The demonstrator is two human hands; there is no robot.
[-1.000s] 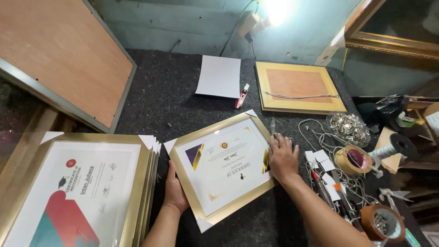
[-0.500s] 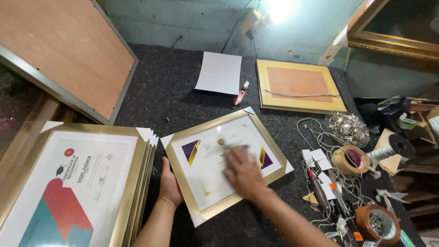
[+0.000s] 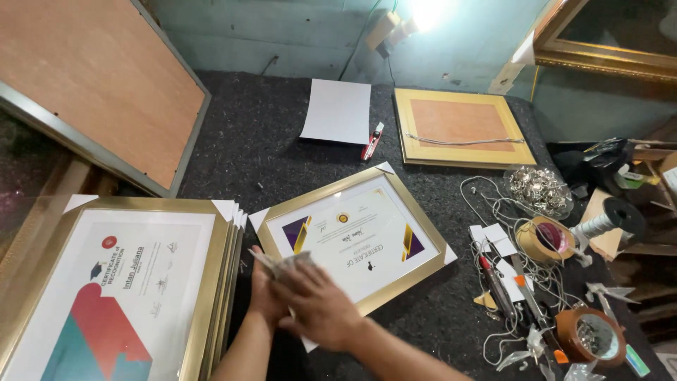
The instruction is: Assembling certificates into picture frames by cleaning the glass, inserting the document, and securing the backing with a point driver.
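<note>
Your right hand (image 3: pixel 321 310) lies low on the near corner of the gold-framed certificate (image 3: pixel 352 240), fingers curled around a crumpled grey cloth (image 3: pixel 282 264) that it presses against the glass. Your left hand (image 3: pixel 264 300) sits just beneath and beside it, mostly covered by the right one, resting at the frame's near left edge; you cannot tell how far its fingers are closed or whether they share the cloth. The framed certificate lies flat and turned at an angle on the dark felt worktop (image 3: pixel 254 155), white corner protectors showing at its corners. Just to its left stands a stack of gold frames (image 3: pixel 120 289), the top one holding a colourful certificate. Beyond it, a blank white sheet (image 3: pixel 338 111) lies with a small red cutter (image 3: pixel 371 143) beside its right edge, and a frame turned face down (image 3: pixel 460 127) shows its brown backing and a hanging wire. To the right you have loose string, a heap of metal clips (image 3: pixel 539 190), a roll of tan tape (image 3: pixel 543 238), a second brown tape roll (image 3: pixel 591 336) and a spool with a black end (image 3: pixel 610 217). A large board-backed frame (image 3: pixel 99 81) leans at the far left
</note>
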